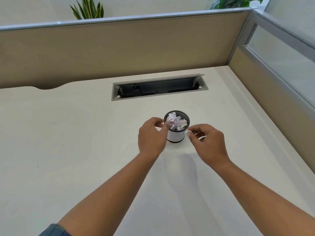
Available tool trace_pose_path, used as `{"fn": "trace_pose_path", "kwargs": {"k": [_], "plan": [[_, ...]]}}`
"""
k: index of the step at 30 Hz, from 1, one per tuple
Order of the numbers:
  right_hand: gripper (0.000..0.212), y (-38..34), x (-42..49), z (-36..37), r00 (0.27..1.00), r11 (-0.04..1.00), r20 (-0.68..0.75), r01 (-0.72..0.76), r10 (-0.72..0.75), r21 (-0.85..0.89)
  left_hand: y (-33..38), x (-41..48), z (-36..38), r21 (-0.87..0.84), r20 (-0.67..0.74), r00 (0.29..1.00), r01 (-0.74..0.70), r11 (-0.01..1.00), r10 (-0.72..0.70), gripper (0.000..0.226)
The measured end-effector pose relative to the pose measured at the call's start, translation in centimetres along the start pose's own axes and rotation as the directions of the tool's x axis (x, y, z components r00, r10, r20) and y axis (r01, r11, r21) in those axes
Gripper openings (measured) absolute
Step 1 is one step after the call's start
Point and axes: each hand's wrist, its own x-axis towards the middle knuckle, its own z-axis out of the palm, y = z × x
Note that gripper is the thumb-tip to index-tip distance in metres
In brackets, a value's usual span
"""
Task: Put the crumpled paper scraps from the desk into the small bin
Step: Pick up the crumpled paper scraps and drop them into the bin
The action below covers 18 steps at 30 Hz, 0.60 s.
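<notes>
A small black mesh bin (176, 135) with a white band stands on the white desk (68, 150), filled with several crumpled paper scraps (175, 120). My left hand (151, 136) is at the bin's left rim, its fingertips pinching a paper scrap (167, 124) just over the edge. My right hand (209, 141) is just right of the bin and pinches a small white paper scrap (188, 133) between thumb and forefinger, close to the bin's side.
An open grey cable tray (159, 87) is sunk into the desk behind the bin. Beige partition walls (119, 48) close the back and right sides, with a glass panel (281, 60) at the right. Plants (88, 11) rise behind the partition.
</notes>
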Motion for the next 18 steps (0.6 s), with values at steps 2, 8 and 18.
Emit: {"fn": "trace_pose_path", "kwargs": {"k": [2,8,18], "plan": [[0.016,0.1,0.5,0.1,1.0,1.0,0.012,-0.011,0.011,0.0,-1.8,-0.6,-1.1,0.001,-0.028,0.999,0.025,1.0,-0.025,0.016],[0.021,-0.1,3.8,0.5,0.999,0.99,0.04,-0.013,0.019,-0.139,-10.4,-2.7,-5.9,0.254,-0.127,0.992,0.055,0.965,-0.023,0.031],[0.011,-0.5,7.4,1.4,0.996,0.967,0.069,-0.032,0.051,-0.254,-17.7,-6.0,-9.2,0.602,-0.095,0.972,-0.114,0.79,0.213,0.041]]}}
